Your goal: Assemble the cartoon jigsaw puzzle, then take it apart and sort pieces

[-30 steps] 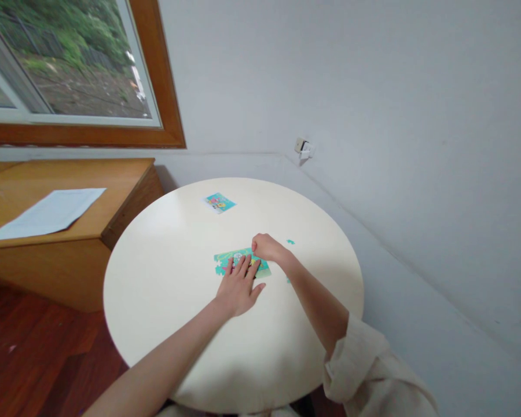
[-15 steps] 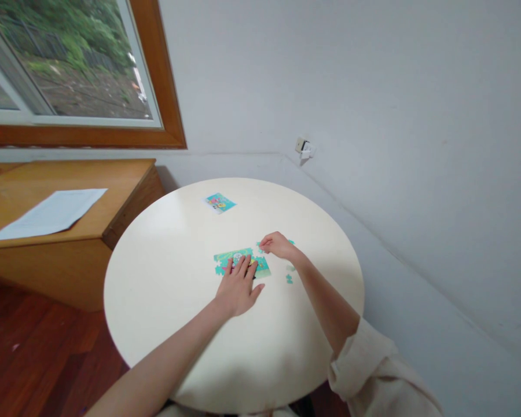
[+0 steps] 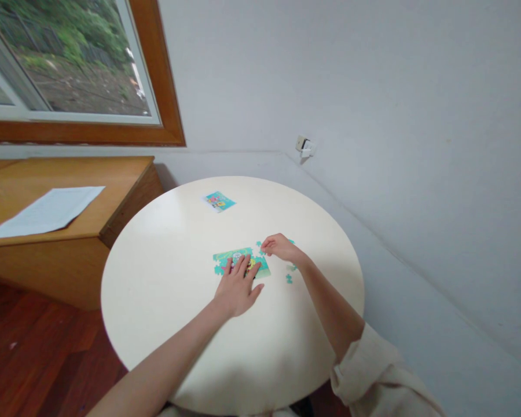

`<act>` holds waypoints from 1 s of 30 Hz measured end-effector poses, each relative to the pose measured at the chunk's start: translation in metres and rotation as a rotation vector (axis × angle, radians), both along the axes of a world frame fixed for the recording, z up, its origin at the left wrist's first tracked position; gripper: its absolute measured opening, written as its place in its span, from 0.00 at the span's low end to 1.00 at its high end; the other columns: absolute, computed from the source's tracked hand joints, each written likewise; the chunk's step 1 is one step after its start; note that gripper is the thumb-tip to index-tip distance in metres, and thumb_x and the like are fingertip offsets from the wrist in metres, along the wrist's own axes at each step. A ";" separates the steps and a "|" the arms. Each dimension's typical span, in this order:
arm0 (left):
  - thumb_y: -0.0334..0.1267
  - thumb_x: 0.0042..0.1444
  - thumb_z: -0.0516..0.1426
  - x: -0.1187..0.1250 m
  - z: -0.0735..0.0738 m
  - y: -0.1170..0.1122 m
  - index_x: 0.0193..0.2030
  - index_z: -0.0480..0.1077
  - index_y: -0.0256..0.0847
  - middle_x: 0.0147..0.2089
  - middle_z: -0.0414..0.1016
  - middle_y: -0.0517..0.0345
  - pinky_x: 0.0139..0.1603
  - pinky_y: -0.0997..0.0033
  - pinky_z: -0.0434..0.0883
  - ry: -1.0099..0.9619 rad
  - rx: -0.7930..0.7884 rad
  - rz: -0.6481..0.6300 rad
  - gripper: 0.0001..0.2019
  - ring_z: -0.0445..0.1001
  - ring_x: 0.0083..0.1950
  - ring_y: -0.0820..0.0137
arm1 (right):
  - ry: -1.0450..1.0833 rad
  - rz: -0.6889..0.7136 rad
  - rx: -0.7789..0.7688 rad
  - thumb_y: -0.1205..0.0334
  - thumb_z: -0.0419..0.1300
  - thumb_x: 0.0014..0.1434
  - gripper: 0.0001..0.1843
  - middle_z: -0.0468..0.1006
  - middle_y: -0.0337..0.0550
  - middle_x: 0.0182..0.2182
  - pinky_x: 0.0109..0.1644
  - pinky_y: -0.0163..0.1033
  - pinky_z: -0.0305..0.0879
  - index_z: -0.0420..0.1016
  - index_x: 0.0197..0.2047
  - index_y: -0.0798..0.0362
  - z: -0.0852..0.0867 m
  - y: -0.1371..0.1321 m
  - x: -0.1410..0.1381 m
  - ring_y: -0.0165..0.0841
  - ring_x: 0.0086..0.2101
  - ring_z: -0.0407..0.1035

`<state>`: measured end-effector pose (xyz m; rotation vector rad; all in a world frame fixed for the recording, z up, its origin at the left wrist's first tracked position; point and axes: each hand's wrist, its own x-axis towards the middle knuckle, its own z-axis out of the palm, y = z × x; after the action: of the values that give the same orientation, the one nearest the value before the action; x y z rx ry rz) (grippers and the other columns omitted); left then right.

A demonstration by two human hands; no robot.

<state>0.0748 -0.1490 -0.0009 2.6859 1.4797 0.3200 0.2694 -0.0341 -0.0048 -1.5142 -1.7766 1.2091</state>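
Small teal jigsaw piece [image 3: 259, 244] lies just left of right hand [image 3: 278, 247] — grip unclear. Left hand [image 3: 235, 291], fingers apart, rests on teal cartoon puzzle [image 3: 231, 255]

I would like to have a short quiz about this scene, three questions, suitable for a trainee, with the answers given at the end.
1. Multiple choice: how does the left hand meet the puzzle?
a) It pinches one corner.
b) It lies on top, fingers spread.
c) It does not touch it.

2. True or false: on the round table, the small picture card lies apart from the puzzle.

3. Fill in the missing word: the fingertips of the ____ hand are near the puzzle's far right corner.

Key: 1. b. 2. True. 3. Right; it is the right hand.
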 end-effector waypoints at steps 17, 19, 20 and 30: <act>0.42 0.63 0.48 -0.001 0.004 -0.004 0.60 0.63 0.43 0.64 0.61 0.43 0.65 0.43 0.52 -0.060 0.053 0.010 0.20 0.58 0.66 0.53 | -0.395 -0.148 0.143 0.70 0.65 0.46 0.05 0.76 0.38 0.22 0.31 0.32 0.62 0.74 0.23 0.53 0.017 -0.016 0.009 0.28 0.26 0.68; 0.40 0.62 0.49 -0.001 0.006 -0.005 0.59 0.65 0.42 0.63 0.63 0.43 0.64 0.43 0.53 -0.079 0.063 0.012 0.19 0.59 0.64 0.53 | -0.427 -0.175 0.171 0.70 0.67 0.44 0.06 0.76 0.38 0.23 0.32 0.32 0.62 0.73 0.23 0.53 0.020 -0.019 0.008 0.29 0.27 0.68; 0.40 0.62 0.49 -0.001 0.006 -0.006 0.58 0.65 0.42 0.62 0.63 0.43 0.64 0.43 0.54 -0.088 0.065 0.012 0.19 0.60 0.64 0.52 | -0.436 -0.188 0.187 0.69 0.67 0.44 0.06 0.76 0.38 0.23 0.33 0.32 0.62 0.73 0.23 0.53 0.022 -0.021 0.008 0.28 0.27 0.68; 0.35 0.61 0.48 -0.005 0.008 -0.004 0.52 0.68 0.38 0.57 0.67 0.45 0.65 0.47 0.55 -0.173 0.016 -0.016 0.16 0.63 0.61 0.58 | -0.438 -0.272 0.263 0.66 0.57 0.50 0.03 0.73 0.36 0.22 0.32 0.33 0.61 0.72 0.27 0.53 0.034 -0.069 0.029 0.29 0.26 0.67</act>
<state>0.0698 -0.1526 0.0075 2.6040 1.4119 0.5508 0.2987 -0.1031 0.0296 -1.8805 -1.8238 0.5137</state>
